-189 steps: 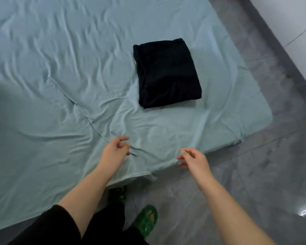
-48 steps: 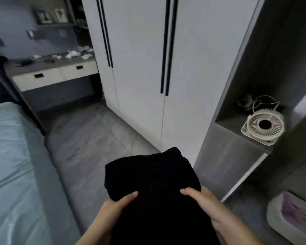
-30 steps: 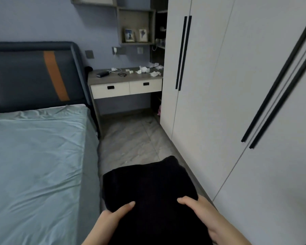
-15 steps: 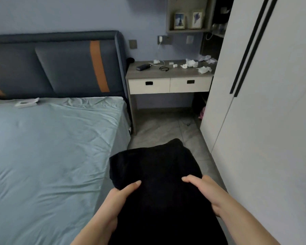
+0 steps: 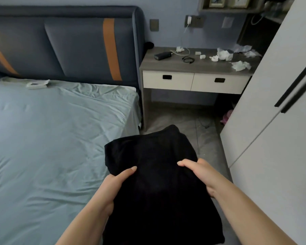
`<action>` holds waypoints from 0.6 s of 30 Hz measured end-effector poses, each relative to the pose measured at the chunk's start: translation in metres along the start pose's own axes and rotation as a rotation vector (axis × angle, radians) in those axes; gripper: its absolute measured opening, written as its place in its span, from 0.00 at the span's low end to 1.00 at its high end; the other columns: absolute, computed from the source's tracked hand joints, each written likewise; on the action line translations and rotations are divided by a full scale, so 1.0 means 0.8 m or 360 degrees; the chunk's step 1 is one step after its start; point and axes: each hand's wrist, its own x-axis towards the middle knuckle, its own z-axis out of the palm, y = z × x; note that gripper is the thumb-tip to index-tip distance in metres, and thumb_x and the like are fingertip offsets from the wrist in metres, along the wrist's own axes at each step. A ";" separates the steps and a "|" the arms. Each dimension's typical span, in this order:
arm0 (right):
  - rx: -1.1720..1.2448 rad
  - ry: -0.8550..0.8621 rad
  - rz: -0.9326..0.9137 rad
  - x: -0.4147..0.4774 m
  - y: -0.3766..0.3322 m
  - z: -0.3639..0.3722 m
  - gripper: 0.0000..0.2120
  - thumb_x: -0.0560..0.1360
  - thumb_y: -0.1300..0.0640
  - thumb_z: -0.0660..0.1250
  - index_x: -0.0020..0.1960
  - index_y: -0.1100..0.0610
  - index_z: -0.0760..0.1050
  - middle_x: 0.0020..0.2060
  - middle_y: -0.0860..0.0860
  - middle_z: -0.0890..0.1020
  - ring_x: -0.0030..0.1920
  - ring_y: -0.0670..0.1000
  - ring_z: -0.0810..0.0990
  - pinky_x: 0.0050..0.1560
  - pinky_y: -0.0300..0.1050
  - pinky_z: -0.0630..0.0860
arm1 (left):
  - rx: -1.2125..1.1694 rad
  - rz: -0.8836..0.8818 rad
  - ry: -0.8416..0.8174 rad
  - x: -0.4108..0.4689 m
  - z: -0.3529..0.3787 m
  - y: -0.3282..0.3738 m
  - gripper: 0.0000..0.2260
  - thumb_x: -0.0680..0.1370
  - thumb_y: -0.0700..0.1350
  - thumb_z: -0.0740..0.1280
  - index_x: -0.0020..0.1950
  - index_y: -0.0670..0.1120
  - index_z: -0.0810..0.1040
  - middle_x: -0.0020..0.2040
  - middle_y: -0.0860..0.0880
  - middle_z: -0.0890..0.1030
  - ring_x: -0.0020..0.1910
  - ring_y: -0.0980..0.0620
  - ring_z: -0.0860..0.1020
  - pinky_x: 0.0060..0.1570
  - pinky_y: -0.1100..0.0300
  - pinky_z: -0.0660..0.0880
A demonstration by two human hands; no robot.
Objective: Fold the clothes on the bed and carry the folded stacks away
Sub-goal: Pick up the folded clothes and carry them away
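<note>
1. A folded black garment (image 5: 154,183) fills the lower centre of the frame, held above the floor beside the bed (image 5: 51,138).
2. The left hand (image 5: 113,184) and right hand (image 5: 200,174) each grip a side edge, thumbs on top.
3. It looks soft and light, likely to sag; supporting both sides suits it.
4. Its long axis runs up the frame, away from the person.

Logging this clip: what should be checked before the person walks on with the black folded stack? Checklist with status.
1. Grip of left hand on the folded stack, thumb on top: ok.
2. Grip of right hand on the opposite side: ok.
3. Fold intact, nothing trailing: ok.
4. Path over the floor, partly hidden by the stack: cannot tell.
5. No clothes left on the bed; only part shows: cannot tell.
</note>
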 end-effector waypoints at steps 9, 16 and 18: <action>-0.0092 0.0156 0.0017 0.170 -0.123 0.033 0.24 0.64 0.46 0.76 0.53 0.56 0.73 0.44 0.53 0.85 0.42 0.54 0.86 0.40 0.50 0.82 | 0.0019 0.0018 -0.0041 0.161 -0.003 0.164 0.19 0.67 0.49 0.78 0.54 0.41 0.82 0.47 0.40 0.85 0.45 0.40 0.85 0.39 0.52 0.81; -0.0039 0.0118 0.0009 0.282 -0.188 0.048 0.15 0.68 0.48 0.74 0.47 0.51 0.72 0.37 0.50 0.85 0.34 0.50 0.85 0.29 0.42 0.79 | 0.0039 -0.0004 -0.0003 0.257 -0.001 0.257 0.15 0.70 0.47 0.76 0.53 0.41 0.81 0.44 0.41 0.86 0.41 0.43 0.85 0.32 0.56 0.80; -0.0016 0.0063 0.0021 0.317 -0.207 0.048 0.15 0.68 0.49 0.74 0.49 0.52 0.73 0.32 0.48 0.85 0.33 0.50 0.85 0.29 0.42 0.79 | 0.0018 -0.0006 0.0017 0.283 0.002 0.274 0.15 0.70 0.47 0.76 0.54 0.42 0.81 0.45 0.41 0.86 0.42 0.43 0.85 0.32 0.56 0.80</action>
